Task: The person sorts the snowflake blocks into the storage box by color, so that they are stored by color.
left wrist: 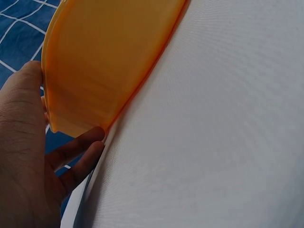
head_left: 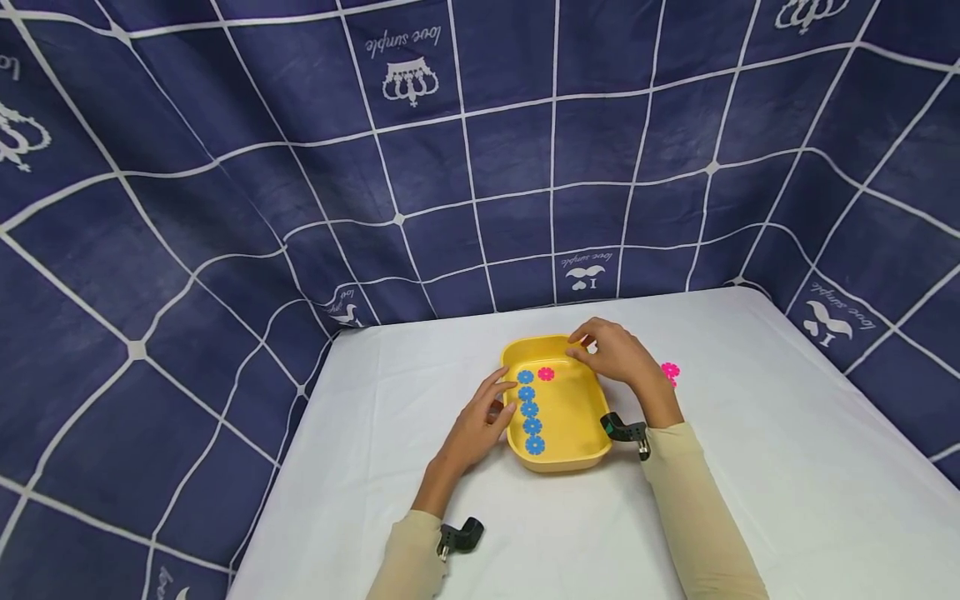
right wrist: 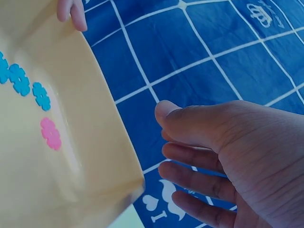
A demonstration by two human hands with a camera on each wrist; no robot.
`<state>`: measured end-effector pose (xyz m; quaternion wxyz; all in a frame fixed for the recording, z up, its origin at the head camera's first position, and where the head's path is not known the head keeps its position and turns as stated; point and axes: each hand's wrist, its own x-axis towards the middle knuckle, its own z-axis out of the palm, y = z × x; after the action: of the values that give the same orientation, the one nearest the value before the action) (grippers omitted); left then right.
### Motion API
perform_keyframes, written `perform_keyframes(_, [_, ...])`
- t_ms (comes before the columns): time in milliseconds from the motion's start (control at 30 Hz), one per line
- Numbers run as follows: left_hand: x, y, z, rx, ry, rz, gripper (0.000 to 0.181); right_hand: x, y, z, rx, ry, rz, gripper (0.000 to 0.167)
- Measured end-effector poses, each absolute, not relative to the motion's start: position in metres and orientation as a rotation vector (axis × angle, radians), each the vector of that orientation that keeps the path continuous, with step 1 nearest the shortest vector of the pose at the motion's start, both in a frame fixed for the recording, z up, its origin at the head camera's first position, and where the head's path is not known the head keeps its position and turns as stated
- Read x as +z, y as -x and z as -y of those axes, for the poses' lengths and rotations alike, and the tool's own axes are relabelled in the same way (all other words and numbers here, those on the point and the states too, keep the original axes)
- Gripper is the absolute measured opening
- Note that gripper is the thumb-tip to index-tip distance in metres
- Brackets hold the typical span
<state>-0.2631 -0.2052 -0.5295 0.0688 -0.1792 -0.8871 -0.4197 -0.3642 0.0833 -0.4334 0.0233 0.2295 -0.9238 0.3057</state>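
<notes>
Near the worktop's (head_left: 352, 450) far edge, a yellow round-cornered plastic tray (head_left: 570, 417) is holding five blue flower-shaped discs (head_left: 529, 409) and one pink one (head_left: 546, 374), apparently colour-sorted. The left hand (head_left: 474, 427), relaxed, is touching its left rim, probably for steadiness; the right hand (head_left: 618, 354), half-spread, empty, is hovering at its far-right corner.

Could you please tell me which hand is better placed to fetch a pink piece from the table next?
Probably the right hand: it looks empty and is nearer the pink pieces on the table, while the left hand, farther away, holds the yellow tray.
</notes>
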Motion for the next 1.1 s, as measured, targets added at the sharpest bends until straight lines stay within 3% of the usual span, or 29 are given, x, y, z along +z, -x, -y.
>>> perform_keyframes(1100, [-0.53, 0.265, 0.206, -1.27, 0.513, 2.69, 0.047, -0.437, 0.37, -0.142, 1.039, -0.472, 2.884, 0.034])
